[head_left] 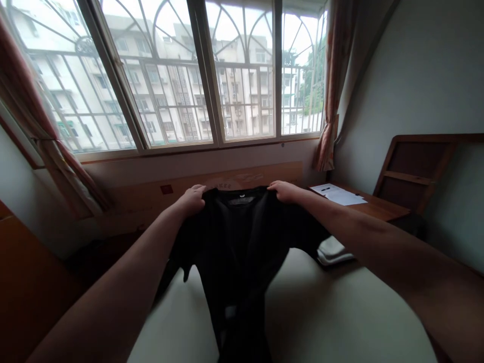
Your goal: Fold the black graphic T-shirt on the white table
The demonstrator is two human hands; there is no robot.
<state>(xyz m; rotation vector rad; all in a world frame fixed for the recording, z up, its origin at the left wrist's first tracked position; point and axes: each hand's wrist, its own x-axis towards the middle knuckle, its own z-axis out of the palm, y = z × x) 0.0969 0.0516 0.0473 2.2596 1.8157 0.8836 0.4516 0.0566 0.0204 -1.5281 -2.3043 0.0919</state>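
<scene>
A black short-sleeved shirt (pixel 242 237) hangs spread between my two hands, its neckline at the top with a small pale label inside the collar. My left hand (pixel 193 198) pinches the shirt at its left shoulder. At the right shoulder, my right hand (pixel 283 191) is closed on the fabric. The sleeves droop to either side, and the lower part of the shirt narrows over a pale, smooth surface (pixel 340 307).
Folded light cloth (pixel 335 250) lies right of the shirt. Farther right, a wooden table (pixel 389 207) bears white papers (pixel 338 194) and a pen, near a wooden frame (pixel 408 174). Cardboard (pixel 128 201) stands below the barred window, with curtains (pixel 330 116) at its sides.
</scene>
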